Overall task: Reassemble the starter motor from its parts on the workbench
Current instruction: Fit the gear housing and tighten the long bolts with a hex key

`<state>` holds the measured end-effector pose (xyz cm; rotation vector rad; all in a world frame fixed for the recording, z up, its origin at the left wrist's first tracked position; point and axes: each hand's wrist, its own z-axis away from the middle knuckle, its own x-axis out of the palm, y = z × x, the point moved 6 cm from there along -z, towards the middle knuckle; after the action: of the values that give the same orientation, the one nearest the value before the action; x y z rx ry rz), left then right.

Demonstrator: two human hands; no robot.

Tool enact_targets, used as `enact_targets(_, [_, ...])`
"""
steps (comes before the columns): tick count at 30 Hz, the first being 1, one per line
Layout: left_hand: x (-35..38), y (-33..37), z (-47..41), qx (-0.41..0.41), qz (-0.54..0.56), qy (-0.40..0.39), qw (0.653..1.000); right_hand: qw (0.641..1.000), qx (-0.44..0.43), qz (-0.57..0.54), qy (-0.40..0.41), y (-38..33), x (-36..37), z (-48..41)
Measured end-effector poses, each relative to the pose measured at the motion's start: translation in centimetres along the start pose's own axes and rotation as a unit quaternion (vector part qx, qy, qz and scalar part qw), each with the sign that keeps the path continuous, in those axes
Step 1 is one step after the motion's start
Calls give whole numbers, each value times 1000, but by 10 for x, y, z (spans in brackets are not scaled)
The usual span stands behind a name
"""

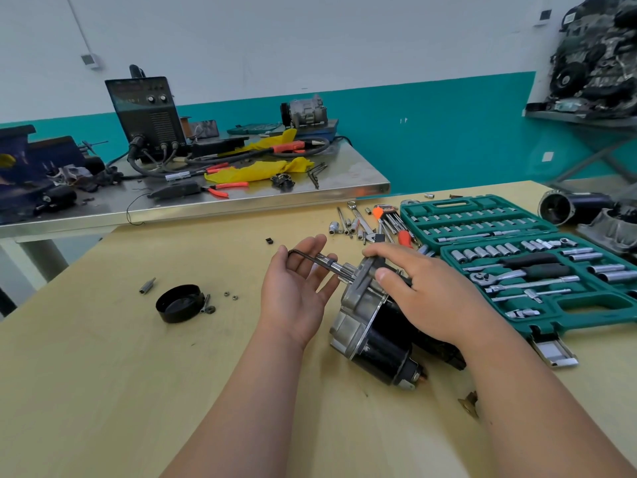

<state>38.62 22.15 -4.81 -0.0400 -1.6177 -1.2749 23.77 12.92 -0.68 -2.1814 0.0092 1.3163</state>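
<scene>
The starter motor [365,319], with a silver housing and two black cylinders, lies tilted on the wooden workbench [103,374]. My right hand [424,291] rests on top of it and grips its upper end. A black hex key [310,257] lies across the fingers of my left hand [296,284], which is palm up with loosely spread fingers, just left of the motor's silver shaft [339,269]. A black round cap [179,302] sits to the left, beside two small nuts [230,296], a bolt [206,304] and a small bit [147,285].
An open green socket set case [537,270] lies at the right. Loose sockets, wrenches and hex keys [368,224] are scattered behind the motor. More motor parts [579,208] sit at the far right edge. A steel table [310,191] with a welder stands behind.
</scene>
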Motion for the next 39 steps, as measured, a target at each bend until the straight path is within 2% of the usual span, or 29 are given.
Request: enact_targets(39, [-3, -1, -2, -8, -21, 29, 999, 1000, -12, 6, 0, -2, 1, -1])
